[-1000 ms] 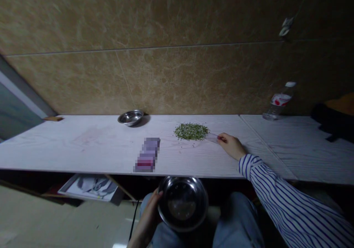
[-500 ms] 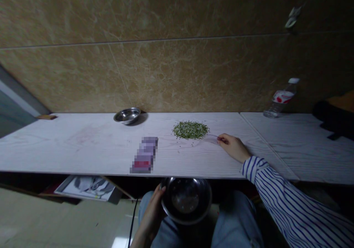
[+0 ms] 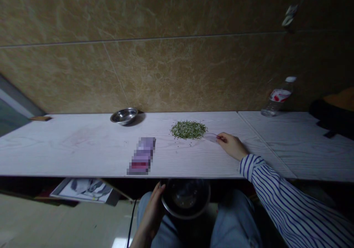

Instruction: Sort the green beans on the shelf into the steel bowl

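Observation:
A loose patch of small green beans [image 3: 188,130] lies spread on the white wood-grain table. Just right of the patch, my right hand [image 3: 231,144] pinches a thin, see-through plastic piece [image 3: 211,137]; its far end reaches the edge of the beans, and its exact kind is hard to make out. Below the front edge, over my lap, my left hand [image 3: 156,207] grips the left rim of a large metal bowl [image 3: 186,200]. The tabletop hides the back of this bowl, and its inside is dark.
A small metal bowl [image 3: 124,116] stands near the wall at the left. A blurred-out purple item [image 3: 142,155] lies by the front edge. Further right are a plastic bottle [image 3: 278,96] and a dark bag [image 3: 332,113]. Beneath the table, an open drawer [image 3: 85,189] sticks out.
The large bowl has shifted slightly further under the table edge, with my left hand still on it. My right hand stays at the beans' right side. The whole view has moved a little.

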A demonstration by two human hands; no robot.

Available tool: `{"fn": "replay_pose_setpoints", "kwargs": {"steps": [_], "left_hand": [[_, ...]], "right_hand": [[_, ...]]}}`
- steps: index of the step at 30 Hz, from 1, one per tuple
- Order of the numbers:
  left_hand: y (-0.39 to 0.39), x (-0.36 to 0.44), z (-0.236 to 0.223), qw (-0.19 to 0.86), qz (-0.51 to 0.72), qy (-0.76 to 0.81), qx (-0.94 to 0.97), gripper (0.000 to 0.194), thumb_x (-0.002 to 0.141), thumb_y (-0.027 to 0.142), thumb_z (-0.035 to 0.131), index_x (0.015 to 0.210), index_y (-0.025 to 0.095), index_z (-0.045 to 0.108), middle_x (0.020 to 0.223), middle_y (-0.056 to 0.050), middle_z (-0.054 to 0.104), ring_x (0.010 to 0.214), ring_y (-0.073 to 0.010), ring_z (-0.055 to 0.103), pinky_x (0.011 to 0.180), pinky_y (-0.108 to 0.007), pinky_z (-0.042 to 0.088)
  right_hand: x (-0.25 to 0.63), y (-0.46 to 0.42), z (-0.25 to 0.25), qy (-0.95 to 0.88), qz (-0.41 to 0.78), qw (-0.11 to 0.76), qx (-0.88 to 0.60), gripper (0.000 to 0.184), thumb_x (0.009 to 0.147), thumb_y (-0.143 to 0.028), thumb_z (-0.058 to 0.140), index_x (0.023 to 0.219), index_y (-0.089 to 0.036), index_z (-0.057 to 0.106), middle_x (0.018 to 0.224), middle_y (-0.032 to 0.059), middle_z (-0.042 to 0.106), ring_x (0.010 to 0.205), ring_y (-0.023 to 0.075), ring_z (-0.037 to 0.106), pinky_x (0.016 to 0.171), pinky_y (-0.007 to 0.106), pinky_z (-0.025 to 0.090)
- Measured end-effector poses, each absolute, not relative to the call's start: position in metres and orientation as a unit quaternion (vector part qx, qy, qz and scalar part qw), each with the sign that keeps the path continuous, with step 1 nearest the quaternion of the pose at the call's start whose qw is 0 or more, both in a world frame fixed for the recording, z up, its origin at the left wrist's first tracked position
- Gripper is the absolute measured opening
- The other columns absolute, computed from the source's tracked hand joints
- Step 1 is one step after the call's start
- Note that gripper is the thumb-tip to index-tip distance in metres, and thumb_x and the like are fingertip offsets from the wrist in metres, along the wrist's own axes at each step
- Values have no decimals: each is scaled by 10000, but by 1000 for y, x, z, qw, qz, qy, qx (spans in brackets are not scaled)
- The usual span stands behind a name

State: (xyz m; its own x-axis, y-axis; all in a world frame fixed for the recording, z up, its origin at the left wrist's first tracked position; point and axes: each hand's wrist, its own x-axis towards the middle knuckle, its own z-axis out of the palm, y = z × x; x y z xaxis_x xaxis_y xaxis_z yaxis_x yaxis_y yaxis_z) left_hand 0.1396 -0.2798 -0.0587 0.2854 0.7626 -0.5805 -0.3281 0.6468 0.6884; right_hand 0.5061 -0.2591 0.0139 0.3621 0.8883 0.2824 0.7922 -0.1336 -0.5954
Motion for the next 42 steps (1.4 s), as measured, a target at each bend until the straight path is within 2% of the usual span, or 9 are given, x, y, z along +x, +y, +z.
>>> {"fn": "replay_pose_setpoints", "kwargs": {"steps": [10, 20, 25, 31, 42], "left_hand": [[-283, 143, -46, 765, 348, 480, 252, 498, 862, 398, 636, 1349, 312, 584, 1303, -44, 713, 1260, -301, 605, 895, -384, 536], [-280, 144, -49, 770, 344, 490, 218, 536, 892, 361, 631, 1416, 331, 522, 1403, -32, 650, 1354, -270, 528, 949, -354, 519], [-278, 143, -51, 772, 346, 487, 216, 545, 884, 356, 635, 1417, 332, 526, 1421, -46, 635, 1364, -290, 517, 890, -363, 547], [-278, 146, -48, 767, 351, 491, 217, 575, 868, 347, 647, 1426, 298, 520, 1440, -87, 614, 1369, -321, 507, 924, -404, 538], [-278, 146, -48, 772, 344, 477, 242, 534, 870, 379, 639, 1391, 307, 544, 1437, -62, 620, 1377, -300, 497, 928, -377, 528]], "right_hand": [[500, -255, 12, -569, 77, 363, -733, 113, 837, -240, 600, 884, -228, 702, 852, 44, 779, 793, 201, 715, 747, 304, 544], [495, -254, 16, -572, 87, 369, -727, 100, 821, -228, 611, 861, -234, 702, 804, 30, 772, 753, 191, 712, 707, 292, 547], [491, -258, 18, -578, 98, 370, -721, 108, 834, -246, 602, 875, -229, 700, 846, 39, 777, 784, 196, 716, 737, 302, 550], [495, -265, 18, -570, 99, 370, -727, 108, 825, -244, 610, 877, -223, 703, 832, 43, 776, 771, 199, 716, 717, 303, 553], [492, -255, 15, -578, 99, 370, -720, 122, 837, -252, 593, 874, -238, 708, 841, 35, 779, 790, 201, 714, 742, 312, 550]]}}
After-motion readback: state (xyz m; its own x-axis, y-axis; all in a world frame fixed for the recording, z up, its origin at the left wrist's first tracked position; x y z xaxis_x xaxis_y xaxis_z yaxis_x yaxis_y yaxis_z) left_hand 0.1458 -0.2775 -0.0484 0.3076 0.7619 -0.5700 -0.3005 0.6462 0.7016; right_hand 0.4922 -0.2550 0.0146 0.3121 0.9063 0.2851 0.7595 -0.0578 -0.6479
